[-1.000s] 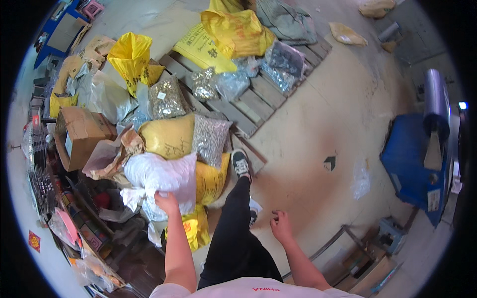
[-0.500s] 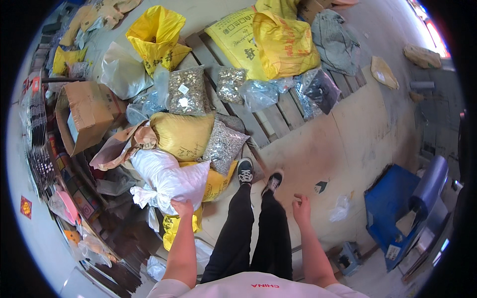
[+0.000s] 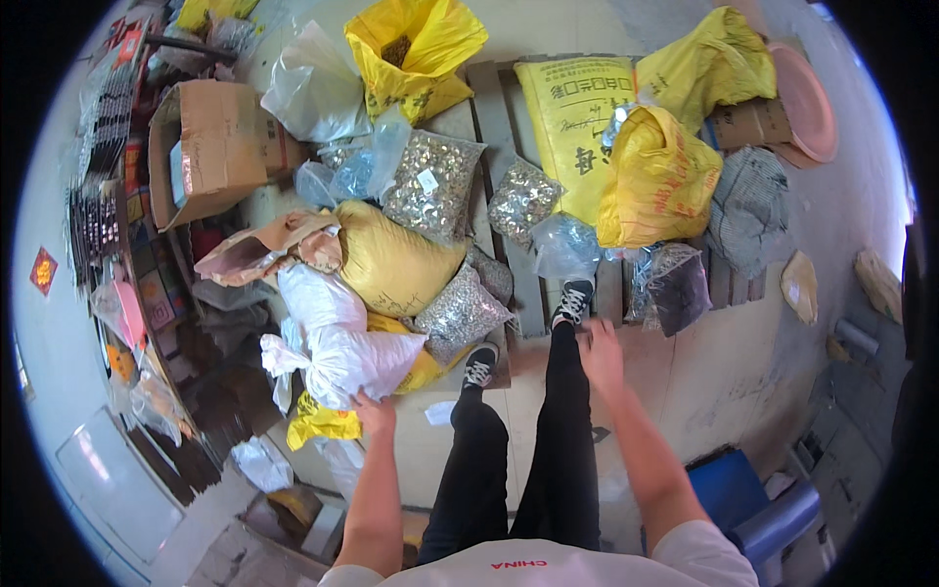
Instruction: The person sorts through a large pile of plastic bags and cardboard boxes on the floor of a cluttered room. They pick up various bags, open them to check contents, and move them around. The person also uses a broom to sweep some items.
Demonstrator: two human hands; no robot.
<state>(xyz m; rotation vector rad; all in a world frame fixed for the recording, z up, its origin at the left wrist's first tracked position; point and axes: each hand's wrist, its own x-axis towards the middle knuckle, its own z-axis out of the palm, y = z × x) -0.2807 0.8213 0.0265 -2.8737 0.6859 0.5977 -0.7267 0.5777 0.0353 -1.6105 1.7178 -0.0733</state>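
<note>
A knotted white woven sack (image 3: 367, 364) lies on the pile of bags at left. My left hand (image 3: 376, 415) is at its lower edge, fingers apart and not wrapped round it; whether they touch the sack I cannot tell. Beside my right leg hangs my right hand (image 3: 601, 356), empty with loosely parted fingers. Around the white sack are a tan sack (image 3: 396, 256), a clear bag of small grey pieces (image 3: 464, 315) and a yellow bag (image 3: 325, 423). My right shoe (image 3: 574, 301) is at the pallet's edge, next to a crumpled clear plastic bag (image 3: 565, 247).
A wooden pallet (image 3: 529, 292) bears yellow sacks (image 3: 579, 132) and clear bags of shiny pieces (image 3: 430, 186). An open yellow sack (image 3: 415, 59) stands at the back. At left are a cardboard box (image 3: 223, 147) and a crowded shelf; a blue object (image 3: 729, 494) lies at lower right.
My view has shifted and I have stepped forward, my right foot now at the pallet. My right hand has moved forward beside my leg. The left hand stays near the white sack.
</note>
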